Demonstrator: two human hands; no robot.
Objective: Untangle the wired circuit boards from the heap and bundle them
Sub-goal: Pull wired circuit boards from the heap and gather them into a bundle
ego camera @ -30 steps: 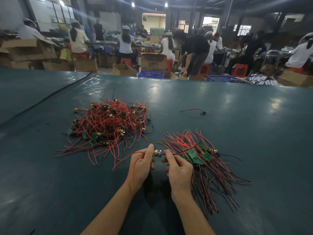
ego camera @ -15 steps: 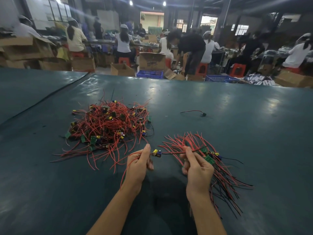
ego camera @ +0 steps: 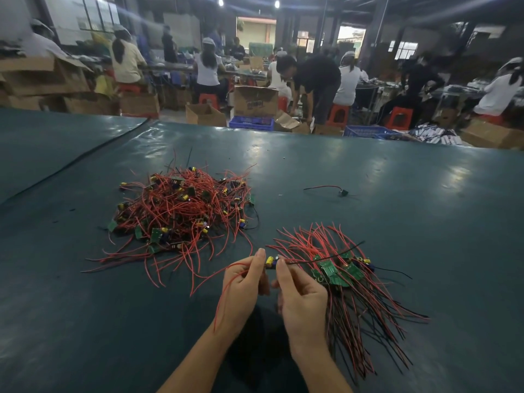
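The right hand (ego camera: 304, 303) has been drawn back beside the left hand (ego camera: 243, 289). One wired circuit board (ego camera: 270, 261) is pinched by both above the desk (ego camera: 425, 251), between heap (ego camera: 181, 208) and bundle (ego camera: 340, 275). What the cardboard boxes (ego camera: 255, 101) behind hold cannot be made out.

Dim hall, ceiling lamps (ego camera: 220, 1) flaring in streaks, pale glare patches on the table (ego camera: 425, 222), dark shadow pooled bottom centre, background workers (ego camera: 314, 80) soft, edges bowed by wide-angle.

L grip (ego camera: 243, 282) & R grip (ego camera: 301, 292) close together, thumb+forefinger tips pinched, rest prob. curled.
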